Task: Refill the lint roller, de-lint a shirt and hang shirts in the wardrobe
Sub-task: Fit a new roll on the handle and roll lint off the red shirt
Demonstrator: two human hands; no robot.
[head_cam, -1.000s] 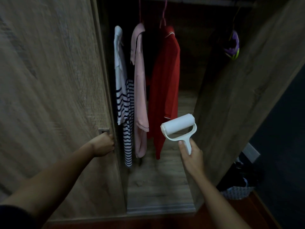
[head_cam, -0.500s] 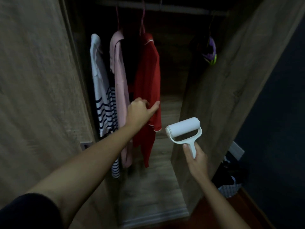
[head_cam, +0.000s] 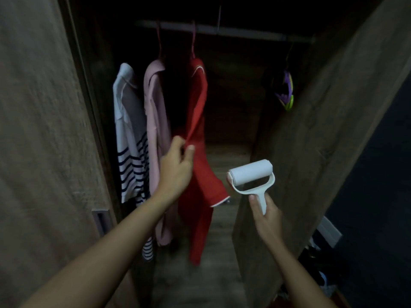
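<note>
Lint roller (head_cam: 250, 174) drum above grip of right hand (head_cam: 266, 221)

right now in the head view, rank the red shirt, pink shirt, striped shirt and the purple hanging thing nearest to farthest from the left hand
1. red shirt: pinched by the left hand.
2. pink shirt: just left of the hand.
3. striped shirt: farther left, beyond the pink one.
4. purple hanging thing: far right, hung apart from the shirts.
</note>
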